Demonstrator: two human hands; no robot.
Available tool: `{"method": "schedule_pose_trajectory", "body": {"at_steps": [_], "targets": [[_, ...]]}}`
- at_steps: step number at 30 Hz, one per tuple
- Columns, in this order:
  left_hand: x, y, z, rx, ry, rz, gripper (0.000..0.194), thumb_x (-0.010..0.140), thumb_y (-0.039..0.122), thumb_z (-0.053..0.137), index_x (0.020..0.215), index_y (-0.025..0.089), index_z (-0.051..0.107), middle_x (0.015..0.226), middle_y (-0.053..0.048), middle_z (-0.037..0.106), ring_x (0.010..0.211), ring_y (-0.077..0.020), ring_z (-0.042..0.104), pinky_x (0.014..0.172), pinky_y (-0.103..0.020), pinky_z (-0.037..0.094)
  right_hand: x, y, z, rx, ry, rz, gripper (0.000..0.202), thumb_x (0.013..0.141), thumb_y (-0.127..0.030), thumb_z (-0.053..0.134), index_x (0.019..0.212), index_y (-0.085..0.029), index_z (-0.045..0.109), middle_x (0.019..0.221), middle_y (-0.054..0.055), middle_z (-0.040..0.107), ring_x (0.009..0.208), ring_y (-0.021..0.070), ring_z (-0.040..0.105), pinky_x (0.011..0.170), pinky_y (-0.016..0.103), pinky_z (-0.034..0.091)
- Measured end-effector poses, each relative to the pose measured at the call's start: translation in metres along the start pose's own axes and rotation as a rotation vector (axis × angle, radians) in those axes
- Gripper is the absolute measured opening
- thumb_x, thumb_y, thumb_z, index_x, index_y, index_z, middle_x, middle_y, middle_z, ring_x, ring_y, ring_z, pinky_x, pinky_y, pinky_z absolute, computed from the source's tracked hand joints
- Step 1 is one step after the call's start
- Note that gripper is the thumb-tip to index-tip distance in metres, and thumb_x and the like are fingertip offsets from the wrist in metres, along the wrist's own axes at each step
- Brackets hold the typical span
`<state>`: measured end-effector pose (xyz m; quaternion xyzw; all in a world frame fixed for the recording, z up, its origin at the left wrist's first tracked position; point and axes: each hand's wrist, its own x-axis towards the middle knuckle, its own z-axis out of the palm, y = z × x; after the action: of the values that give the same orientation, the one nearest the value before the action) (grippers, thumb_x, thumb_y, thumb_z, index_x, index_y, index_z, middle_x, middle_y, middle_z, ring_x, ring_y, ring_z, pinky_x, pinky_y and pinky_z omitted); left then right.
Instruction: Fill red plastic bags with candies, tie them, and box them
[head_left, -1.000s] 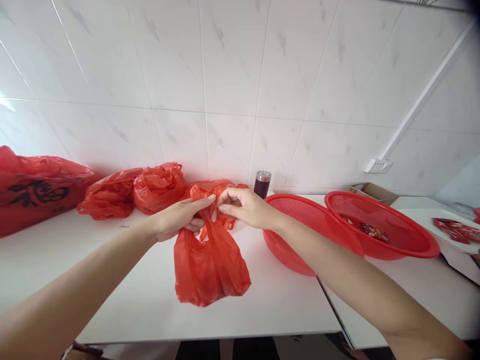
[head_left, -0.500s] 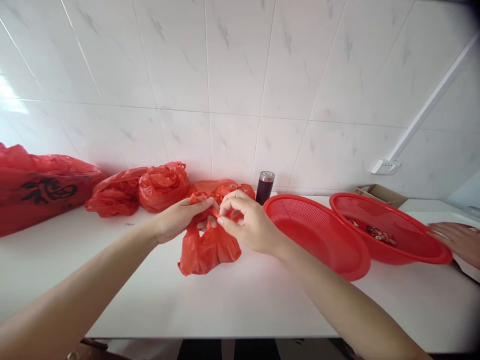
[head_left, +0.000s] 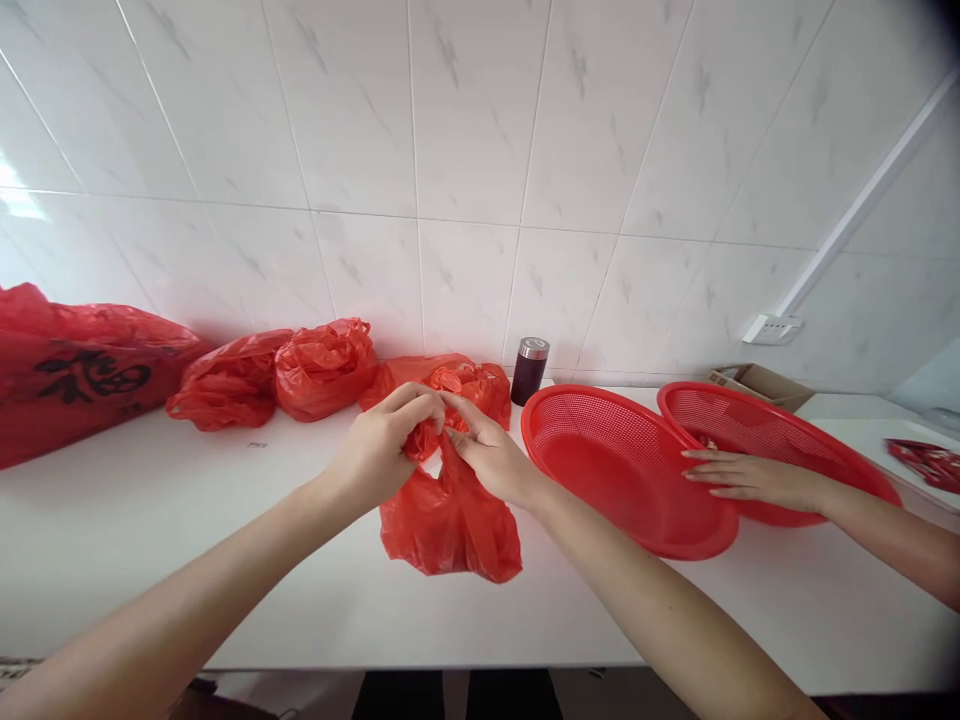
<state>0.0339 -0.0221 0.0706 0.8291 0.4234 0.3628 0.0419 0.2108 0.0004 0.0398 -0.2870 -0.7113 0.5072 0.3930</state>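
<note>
A thin red plastic bag (head_left: 454, 525) hangs from both my hands above the white table, its upper part bunched and its lower part spread wide. My left hand (head_left: 382, 445) is closed around the gathered top. With thumb and fingers, my right hand (head_left: 491, 455) pinches the bag's upper edge close beside the left one. Parts of the bunched plastic are hidden behind my fingers. Just behind my hands, more red plastic bags (head_left: 484, 390) lie crumpled against the wall.
Full red bags (head_left: 322, 370) and a big red bag with black lettering (head_left: 97, 380) line the wall at left. A dark tumbler (head_left: 530, 372) stands behind two red mesh baskets (head_left: 622, 470). Another person's hand (head_left: 750, 480) reaches over the baskets. A cardboard box (head_left: 765, 385) sits behind.
My hands have shifted their grip on the bag, and its lower part has swung right and spread. The other person's hand has moved left from the far basket's right rim to between the baskets.
</note>
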Motion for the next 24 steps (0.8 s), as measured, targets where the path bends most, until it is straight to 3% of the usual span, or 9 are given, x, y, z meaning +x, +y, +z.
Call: {"method": "schedule_pose_trajectory", "body": {"at_steps": [2, 4, 8, 12, 16, 20, 24], "targets": [[-0.003, -0.002, -0.001, -0.031, 0.004, 0.018, 0.03, 0.074, 0.006, 0.042, 0.092, 0.022, 0.059, 0.103, -0.005, 0.062, 0.082, -0.016, 0.059, 0.065, -0.025, 0.046, -0.005, -0.004, -0.002, -0.002, -0.048, 0.006, 0.025, 0.094, -0.045, 0.046, 0.105, -0.027, 0.058, 0.079, -0.002, 0.053, 0.067, 0.0121, 0.05, 0.064, 0.026, 0.044], [-0.008, -0.003, -0.004, -0.069, -0.056, -0.003, 0.034, 0.081, 0.012, 0.044, 0.106, 0.025, 0.062, 0.107, -0.005, 0.064, 0.091, -0.0184, 0.061, 0.073, -0.027, 0.048, -0.012, -0.009, -0.002, -0.035, -0.05, -0.022, 0.028, 0.094, -0.045, 0.047, 0.083, -0.021, 0.055, 0.074, -0.003, 0.048, 0.065, 0.0107, 0.046, 0.062, 0.024, 0.04], [-0.025, -0.01, -0.011, -0.166, -0.254, -0.217, 0.033, 0.091, 0.036, 0.043, 0.115, 0.028, 0.066, 0.105, -0.004, 0.07, 0.094, -0.0231, 0.064, 0.083, -0.032, 0.05, -0.023, -0.002, 0.002, -0.075, 0.069, -0.037, 0.035, 0.091, -0.049, 0.051, 0.072, -0.021, 0.042, 0.067, -0.005, 0.043, 0.061, 0.0098, 0.045, 0.061, 0.023, 0.041], [-0.058, -0.03, -0.014, -0.247, -0.285, -0.466, 0.041, 0.092, 0.051, 0.038, 0.101, 0.028, 0.071, 0.097, -0.004, 0.074, 0.088, -0.0248, 0.066, 0.081, -0.033, 0.051, -0.016, 0.041, -0.005, 0.02, 0.263, 0.091, 0.033, 0.09, -0.051, 0.049, 0.076, -0.023, 0.039, 0.075, -0.002, 0.062, 0.07, 0.0142, 0.062, 0.067, 0.028, 0.051], [-0.085, -0.05, -0.011, -0.15, -0.247, -0.582, 0.044, 0.089, 0.057, 0.04, 0.078, 0.027, 0.071, 0.098, -0.003, 0.073, 0.085, -0.0264, 0.066, 0.076, -0.033, 0.05, 0.002, 0.095, -0.019, -0.092, 0.534, 0.187, 0.03, 0.091, -0.048, 0.042, 0.075, -0.024, 0.033, 0.072, 0.001, 0.066, 0.069, 0.0177, 0.066, 0.067, 0.031, 0.051], [-0.084, -0.059, 0.01, -0.237, -0.157, -0.647, 0.043, 0.089, 0.057, 0.038, 0.087, 0.026, 0.068, 0.099, -0.005, 0.072, 0.09, -0.0259, 0.065, 0.08, -0.035, 0.05, 0.011, 0.118, -0.016, -0.222, 0.638, 0.178, 0.028, 0.095, -0.05, 0.031, 0.081, -0.025, 0.034, 0.077, 0.001, 0.066, 0.076, 0.0187, 0.066, 0.073, 0.032, 0.049], [-0.06, -0.076, 0.058, -0.322, 0.032, -0.687, 0.048, 0.092, 0.057, 0.029, 0.094, 0.02, 0.06, 0.101, -0.008, 0.068, 0.095, -0.0224, 0.064, 0.086, -0.035, 0.049, 0.016, 0.128, 0.003, -0.381, 0.63, 0.212, 0.028, 0.094, -0.053, 0.031, 0.096, -0.026, 0.036, 0.086, 0.003, 0.065, 0.083, 0.0231, 0.064, 0.071, 0.033, 0.045]]}}
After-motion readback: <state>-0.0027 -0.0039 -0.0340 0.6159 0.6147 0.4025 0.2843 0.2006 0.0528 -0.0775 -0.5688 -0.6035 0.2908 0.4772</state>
